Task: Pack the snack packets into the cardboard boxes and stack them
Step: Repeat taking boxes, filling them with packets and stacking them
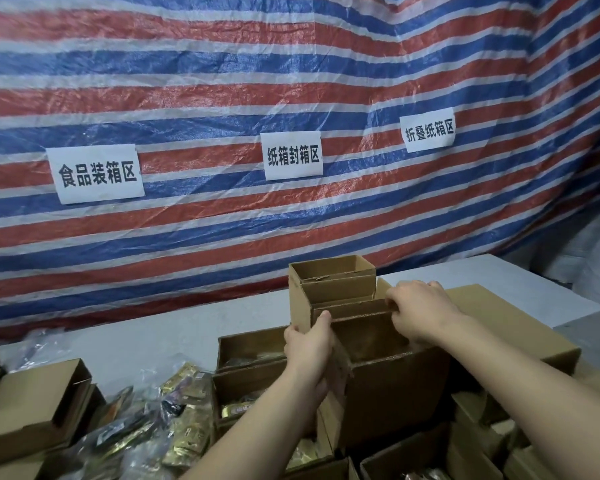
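At lower left, shiny gold and dark snack packets (184,427) lie heaped on the grey table (153,337). In the centre, the left hand (309,348) grips the open brown cardboard box (388,386) by its left wall, while the right hand (420,311) pinches its far rim.

I see an open cardboard box (388,372) at lower centre of the frame, my left hand (309,344) on its left wall, my right hand (420,310) on its far rim. Another open box (329,282) stands just behind it. Snack packets (184,424) lie lower left, three paper signs (97,173) hang on the tarpaulin (291,81) above.
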Tool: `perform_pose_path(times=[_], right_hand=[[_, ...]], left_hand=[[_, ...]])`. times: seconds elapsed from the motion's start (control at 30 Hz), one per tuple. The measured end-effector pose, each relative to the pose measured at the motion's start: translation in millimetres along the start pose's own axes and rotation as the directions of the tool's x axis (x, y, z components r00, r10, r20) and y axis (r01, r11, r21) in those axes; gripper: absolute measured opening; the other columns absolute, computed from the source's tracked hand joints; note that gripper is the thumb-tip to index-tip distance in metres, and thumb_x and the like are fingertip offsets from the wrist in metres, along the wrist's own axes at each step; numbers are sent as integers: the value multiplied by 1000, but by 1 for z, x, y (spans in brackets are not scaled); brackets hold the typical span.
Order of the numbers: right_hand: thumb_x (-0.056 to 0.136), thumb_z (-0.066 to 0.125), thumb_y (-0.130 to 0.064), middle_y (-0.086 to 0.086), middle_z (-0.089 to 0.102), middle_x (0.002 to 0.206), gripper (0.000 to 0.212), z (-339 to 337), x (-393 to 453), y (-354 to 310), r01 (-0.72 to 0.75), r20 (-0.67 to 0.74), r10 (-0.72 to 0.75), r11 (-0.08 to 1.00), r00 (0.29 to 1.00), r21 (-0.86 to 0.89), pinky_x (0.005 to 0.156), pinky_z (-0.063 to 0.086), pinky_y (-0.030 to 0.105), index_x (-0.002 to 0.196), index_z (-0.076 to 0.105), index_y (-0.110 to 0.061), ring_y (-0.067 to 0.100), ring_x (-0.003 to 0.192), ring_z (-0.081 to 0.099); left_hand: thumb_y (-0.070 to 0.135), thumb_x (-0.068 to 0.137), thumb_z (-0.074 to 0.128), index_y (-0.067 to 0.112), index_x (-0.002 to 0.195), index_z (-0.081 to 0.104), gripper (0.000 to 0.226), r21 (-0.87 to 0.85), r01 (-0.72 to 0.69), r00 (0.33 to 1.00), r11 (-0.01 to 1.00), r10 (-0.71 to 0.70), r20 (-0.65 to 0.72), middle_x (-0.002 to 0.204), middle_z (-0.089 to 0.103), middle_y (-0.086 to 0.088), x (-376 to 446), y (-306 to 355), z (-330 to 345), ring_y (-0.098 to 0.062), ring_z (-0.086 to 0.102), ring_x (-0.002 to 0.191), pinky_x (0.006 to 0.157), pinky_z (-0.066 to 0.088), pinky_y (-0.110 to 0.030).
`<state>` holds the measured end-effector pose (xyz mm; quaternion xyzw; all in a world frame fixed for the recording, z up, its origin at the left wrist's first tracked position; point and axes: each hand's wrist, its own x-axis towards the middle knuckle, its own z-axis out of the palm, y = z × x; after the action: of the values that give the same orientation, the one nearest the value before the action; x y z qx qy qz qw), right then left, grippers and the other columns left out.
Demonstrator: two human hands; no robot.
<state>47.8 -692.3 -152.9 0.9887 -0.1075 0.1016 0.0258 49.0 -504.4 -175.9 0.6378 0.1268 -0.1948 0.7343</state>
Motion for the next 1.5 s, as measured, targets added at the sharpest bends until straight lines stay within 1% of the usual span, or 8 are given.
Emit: perform_pose_path(times=[0.17, 0.3, 0.43, 0.63, 0.87, 1.07, 1.27, 1.5], right_hand=[[93, 61, -31, -16, 53, 79, 19, -23, -1, -29, 49, -140, -28, 988, 990, 150, 62, 41, 21, 79, 52, -39, 3, 72, 53], [95, 61, -30, -13, 59, 75, 19, -54, -14, -89, 154, -206, -82, 918, 975, 366, 54, 39, 17, 77, 57, -35, 3, 69, 59], [97, 57, -34, -13, 62, 77, 17, -72, -31, -178, 251, -259, -132, 824, 957, 508, 55, 40, 18, 81, 63, -32, 4, 71, 59], [97, 56, -32, -10, 64, 77, 20, -62, -57, -317, 357, -177, -314, 739, 933, 571, 65, 53, 33, 80, 65, -26, 9, 73, 60], [97, 55, -30, -16, 65, 84, 15, -28, -81, -413, 376, -75, -423, 694, 903, 614, 64, 43, 23, 87, 66, -28, 1, 79, 59], [99, 53, -36, -21, 60, 96, 13, 15, -79, -444, 301, 55, -422, 725, 905, 619, 64, 39, 10, 107, 63, -32, -7, 86, 55], [98, 54, -35, -3, 54, 135, 48, 80, -55, -486, 202, 230, -432, 745, 872, 635, 100, 46, 31, 143, 46, -21, 11, 117, 54], [99, 50, -42, -1, 44, 149, 54, 149, 0, -549, 183, 343, -505, 732, 792, 656, 104, 41, 33, 149, 36, -25, 16, 127, 48]], left_hand=[[48, 100, 45, 25, 152, 21, 62, 10, -71, 997, 997, 70, 25, 122, 51, 3, -9, 14, -53, -12, 52, 88, 69, 50, -31], [40, 101, 42, 21, 146, 32, 49, 15, -167, 983, 986, 168, -76, 136, 47, -3, -17, 24, -120, -24, 46, 123, 108, 39, -48], [35, 102, 42, 23, 123, 42, 24, 40, -274, 950, 961, 277, -143, 100, 52, 8, -31, 35, -206, -15, 54, 101, 89, 48, -38], [32, 101, 41, 25, 105, 51, 13, 80, -293, 911, 953, 303, -279, 108, 57, 4, -41, 31, -344, -13, 61, 101, 85, 51, -35], [28, 99, 42, 21, 102, 55, 15, 79, -216, 899, 973, 229, -373, 90, 61, 0, -33, 6, -464, -18, 55, 81, 65, 43, -31], [26, 100, 44, 17, 104, 56, 15, 345, -103, 858, 933, 259, -445, 93, 60, 3, 3, -31, -516, -7, 54, 77, 54, 42, -20], [31, 99, 45, 6, 132, 49, 42, 778, 96, 864, 621, 336, -375, 131, 53, -13, 88, -44, -543, -28, 52, 119, 100, 45, -39], [37, 97, 44, 18, 142, 38, 50, 974, 196, 733, 115, 642, -224, 152, 34, -11, 184, -16, -589, -29, 27, 143, 118, 20, -46]])
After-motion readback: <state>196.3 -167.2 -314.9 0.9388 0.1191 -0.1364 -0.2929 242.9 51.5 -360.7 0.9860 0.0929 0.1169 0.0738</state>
